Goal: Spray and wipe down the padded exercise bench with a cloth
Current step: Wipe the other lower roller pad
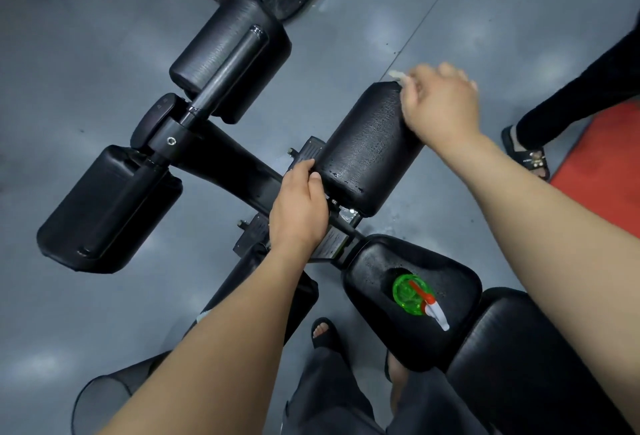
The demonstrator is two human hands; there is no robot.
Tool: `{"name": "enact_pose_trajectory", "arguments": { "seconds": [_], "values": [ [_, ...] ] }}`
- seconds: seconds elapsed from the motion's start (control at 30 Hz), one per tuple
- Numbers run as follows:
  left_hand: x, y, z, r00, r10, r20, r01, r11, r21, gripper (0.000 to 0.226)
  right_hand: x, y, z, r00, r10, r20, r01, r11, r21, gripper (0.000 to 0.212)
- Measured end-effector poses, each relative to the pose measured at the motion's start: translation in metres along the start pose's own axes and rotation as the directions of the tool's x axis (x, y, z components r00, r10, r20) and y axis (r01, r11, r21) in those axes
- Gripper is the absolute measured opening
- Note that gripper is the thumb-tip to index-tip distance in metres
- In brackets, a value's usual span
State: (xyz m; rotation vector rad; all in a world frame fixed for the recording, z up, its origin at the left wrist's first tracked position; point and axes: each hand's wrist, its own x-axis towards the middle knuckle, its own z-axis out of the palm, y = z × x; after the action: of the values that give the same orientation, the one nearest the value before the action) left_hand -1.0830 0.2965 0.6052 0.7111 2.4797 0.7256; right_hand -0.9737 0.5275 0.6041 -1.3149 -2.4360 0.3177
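Note:
A black padded roller pad (363, 150) of the exercise bench lies in the middle, its surface wet and speckled. My right hand (441, 102) grips a pale cloth (397, 75) against the pad's far right end; only a corner of the cloth shows. My left hand (299, 209) holds the pad's near left edge, thumb on top. A green spray bottle (414, 294) with a red and white trigger stands on the black seat pad (381, 268) below. The back pad (540, 365) continues to the lower right.
Two more black roller pads (228, 53) (107, 209) sit on a bar to the left. Another person's leg and sandalled foot (526, 154) stand at the right by a red mat (602, 171). My own feet (323, 330) are below. A dark mesh bin (104, 396) stands at lower left on the grey floor.

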Motion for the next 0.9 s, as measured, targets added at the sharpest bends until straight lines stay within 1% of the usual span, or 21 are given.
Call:
{"name": "enact_pose_trajectory", "arguments": {
  "seconds": [0.03,0.07,0.1,0.17,0.23,0.3,0.4,0.47,0.5,0.53,0.57,0.6,0.63,0.67,0.7,0.73,0.77,0.83,0.9],
  "values": [
    [0.000,0.000,0.000,1.000,-0.001,0.001,0.001,1.000,-0.001,0.042,-0.003,0.006,0.001,0.998,0.060,-0.006,-0.059,0.997,0.052,0.040],
    [0.000,0.001,0.000,1.000,-0.002,0.002,0.002,1.000,-0.002,0.042,-0.011,0.008,0.003,0.996,0.086,-0.010,-0.084,0.990,0.113,0.039],
    [0.000,0.001,0.000,1.000,-0.002,0.002,0.002,1.000,-0.001,0.041,-0.021,0.007,0.004,0.996,0.082,-0.018,-0.078,0.982,0.175,0.036],
    [0.001,0.001,0.001,1.000,-0.008,0.001,0.008,1.000,-0.001,0.041,-0.045,0.000,0.006,0.999,0.019,-0.039,-0.008,0.967,0.255,0.031],
    [0.001,0.000,0.001,1.000,-0.020,0.001,0.020,1.000,-0.002,0.041,-0.070,-0.015,0.007,0.995,-0.086,-0.043,0.095,0.952,0.291,0.029],
    [0.001,0.000,0.001,1.000,-0.017,0.004,0.017,1.000,-0.007,0.044,-0.099,-0.032,0.009,0.972,-0.231,-0.037,0.232,0.930,0.285,0.028],
    [0.002,0.000,0.001,1.000,-0.008,0.006,0.008,1.000,-0.015,0.047,-0.135,-0.046,0.012,0.894,-0.447,-0.044,0.440,0.854,0.277,0.029],
    [0.002,0.000,0.001,1.000,-0.006,0.001,0.006,1.000,-0.012,0.044,-0.136,-0.039,0.011,0.830,-0.557,-0.024,0.550,0.810,0.202,0.028],
    [0.001,0.000,0.001,1.000,-0.008,-0.003,0.008,1.000,-0.013,0.043,-0.129,-0.033,0.011,0.822,-0.569,-0.026,0.565,0.808,0.168,0.028],
    [0.001,0.001,0.001,1.000,-0.010,-0.006,0.010,1.000,-0.014,0.042,-0.120,-0.028,0.010,0.845,-0.533,-0.043,0.532,0.832,0.156,0.028],
    [0.001,0.001,0.001,1.000,-0.010,-0.008,0.010,1.000,-0.014,0.042,-0.109,-0.021,0.011,0.893,-0.446,-0.065,0.451,0.878,0.164,0.028],
    [0.001,0.001,0.001,1.000,-0.008,-0.009,0.008,1.000,-0.015,0.042,-0.099,-0.015,0.010,0.942,-0.327,-0.077,0.336,0.925,0.180,0.027],
    [0.001,0.001,0.001,1.000,-0.005,-0.010,0.005,1.000,-0.017,0.042,-0.089,-0.009,0.009,0.976,-0.205,-0.079,0.216,0.957,0.195,0.027],
    [0.001,0.001,0.001,1.000,-0.002,-0.011,0.002,1.000,-0.020,0.043,-0.084,-0.006,0.010,0.992,-0.105,-0.072,0.118,0.970,0.211,0.028],
    [0.001,0.000,0.001,1.000,0.001,-0.012,-0.001,1.000,-0.022,0.043,-0.085,-0.008,0.011,0.997,-0.048,-0.067,0.062,0.972,0.225,0.029],
    [0.001,0.001,0.001,1.000,0.002,-0.012,-0.002,1.000,-0.024,0.042,-0.091,-0.013,0.013,0.997,-0.042,-0.070,0.058,0.970,0.236,0.029],
    [0.001,0.000,0.001,1.000,-0.001,-0.013,0.000,1.000,-0.026,0.041,-0.100,-0.021,0.014,0.994,-0.084,-0.073,0.100,0.962,0.253,0.028],
    [0.001,0.001,0.000,1.000,-0.007,-0.013,0.006,1.000,-0.025,0.040,-0.123,-0.035,0.016,0.969,-0.244,-0.039,0.245,0.933,0.263,0.028],
    [0.001,0.002,-0.001,1.000,-0.004,-0.012,0.004,1.000,-0.027,0.041,-0.135,-0.041,0.016,0.922,-0.387,-0.028,0.383,0.897,0.220,0.028]
  ]
}}
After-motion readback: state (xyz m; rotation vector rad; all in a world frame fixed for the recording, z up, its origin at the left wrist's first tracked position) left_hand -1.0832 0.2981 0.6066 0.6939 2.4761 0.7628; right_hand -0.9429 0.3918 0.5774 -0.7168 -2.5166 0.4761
